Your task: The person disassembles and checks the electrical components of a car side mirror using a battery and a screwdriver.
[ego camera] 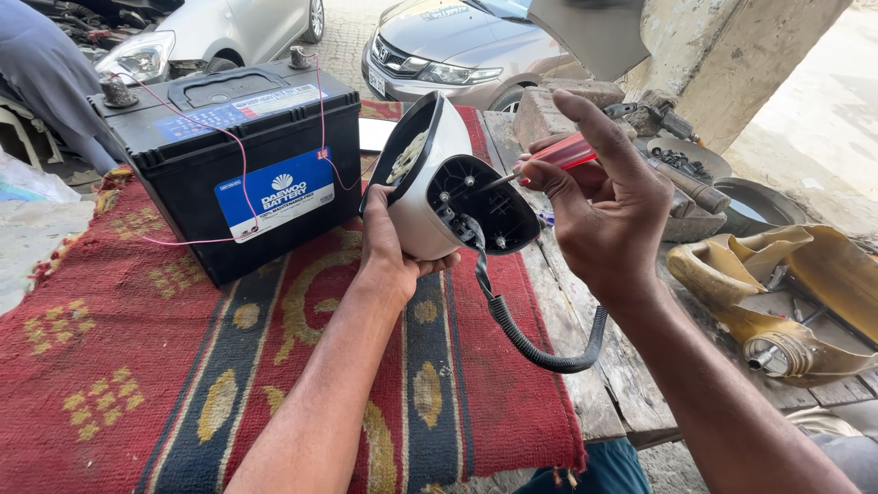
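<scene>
My left hand (389,252) grips a white car side-mirror housing (430,197) from below, its black open base (489,206) turned toward me. A black ribbed cable (540,352) hangs out of that base and curls to the right. My right hand (608,206) holds a red-handled screwdriver (562,154), whose metal tip reaches into the black base. Both hands are raised above a red patterned rug (137,366) spread on a wooden table (613,384).
A black car battery (229,155) with thin pink wires stands on the rug at the left. Yellowish plastic parts (777,293), a brick (567,105) and metal tools lie at the right. Two parked cars (448,50) and another person's sleeve (46,73) are behind.
</scene>
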